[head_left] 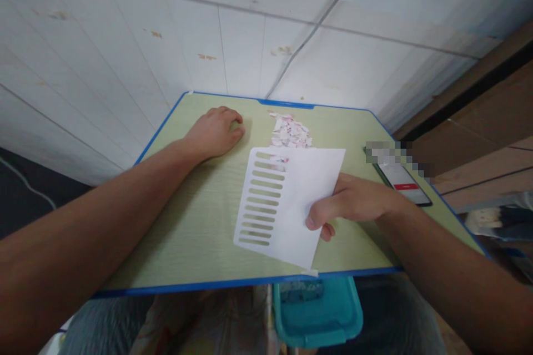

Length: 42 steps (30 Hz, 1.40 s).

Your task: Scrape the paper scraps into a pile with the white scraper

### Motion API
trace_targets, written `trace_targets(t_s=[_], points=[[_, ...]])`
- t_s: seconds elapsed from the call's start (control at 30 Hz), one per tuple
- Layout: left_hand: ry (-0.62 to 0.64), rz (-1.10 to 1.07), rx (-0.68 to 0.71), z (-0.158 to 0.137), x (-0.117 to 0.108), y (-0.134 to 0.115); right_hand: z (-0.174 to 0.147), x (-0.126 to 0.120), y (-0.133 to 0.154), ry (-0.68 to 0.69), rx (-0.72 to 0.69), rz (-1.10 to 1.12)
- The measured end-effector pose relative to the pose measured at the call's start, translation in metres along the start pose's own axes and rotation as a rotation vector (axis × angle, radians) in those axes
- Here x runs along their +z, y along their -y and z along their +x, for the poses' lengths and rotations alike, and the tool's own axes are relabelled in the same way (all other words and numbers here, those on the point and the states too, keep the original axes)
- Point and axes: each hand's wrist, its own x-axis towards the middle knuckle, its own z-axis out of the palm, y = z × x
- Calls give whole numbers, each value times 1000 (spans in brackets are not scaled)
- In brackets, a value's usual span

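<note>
You pinch white slotted card (310, 183) in right hand (353, 199) over tabletop (200, 205); left hand (214, 132) rests at card's 10 o'clock, curled, thumb and forefinger apart. Paper scraps (290, 132) at 12, card covering near edge; smartphone (400, 178) at 3; turquoise tub (320, 324) at 5, lower.

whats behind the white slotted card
Slots in the white card show green tabletop and apparently paper scraps. Its solid part hides whatever lies behind, including part of the right hand.
</note>
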Motion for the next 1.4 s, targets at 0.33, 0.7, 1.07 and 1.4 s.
trace_targets(t_s=[0.33, 0.7, 1.07, 1.4], points=[[-21, -29, -10, -1, -1, -2, -3, -3, 0, 44, 37, 7], [-24, -26, 10, 1, 2, 3, -4, -4, -4, 65, 69, 26], [-27, -19, 25, -1, 2, 2, 0, -26, 4, -877, -550, -175], [-35, -30, 1, -5, -1, -5, 5, -25, 2, -1117, -360, -345]])
